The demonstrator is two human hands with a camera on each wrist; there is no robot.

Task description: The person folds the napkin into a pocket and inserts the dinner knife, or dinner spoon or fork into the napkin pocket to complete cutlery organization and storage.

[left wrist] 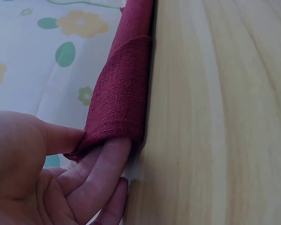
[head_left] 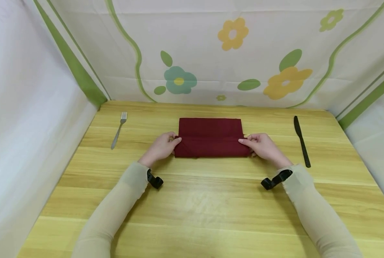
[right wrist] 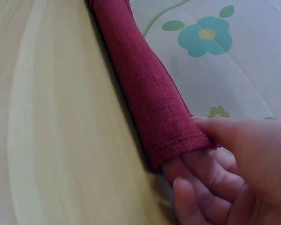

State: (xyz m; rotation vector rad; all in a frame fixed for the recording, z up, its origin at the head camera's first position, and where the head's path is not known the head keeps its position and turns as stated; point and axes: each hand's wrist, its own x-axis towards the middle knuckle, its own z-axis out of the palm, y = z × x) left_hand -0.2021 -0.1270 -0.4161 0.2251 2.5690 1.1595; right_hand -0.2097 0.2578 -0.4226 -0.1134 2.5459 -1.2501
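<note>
A dark red cloth napkin [head_left: 211,147] lies on the wooden table, its near part folded up over the far part. My left hand [head_left: 162,146] pinches the left end of the fold, thumb on top. At the right end, my right hand [head_left: 263,146] pinches the same fold. In the left wrist view, fingers of the left hand [left wrist: 79,183] reach inside the end of the folded napkin [left wrist: 121,89]. The right wrist view has the right hand [right wrist: 224,173] with fingers tucked into the other end of the napkin [right wrist: 149,89].
A fork [head_left: 118,131] lies at the left of the table [head_left: 198,215], tines pointing away. To the right lies a black knife [head_left: 301,141]. Behind the table hangs a white flowered curtain [head_left: 204,50]. Each wrist wears a black camera mount.
</note>
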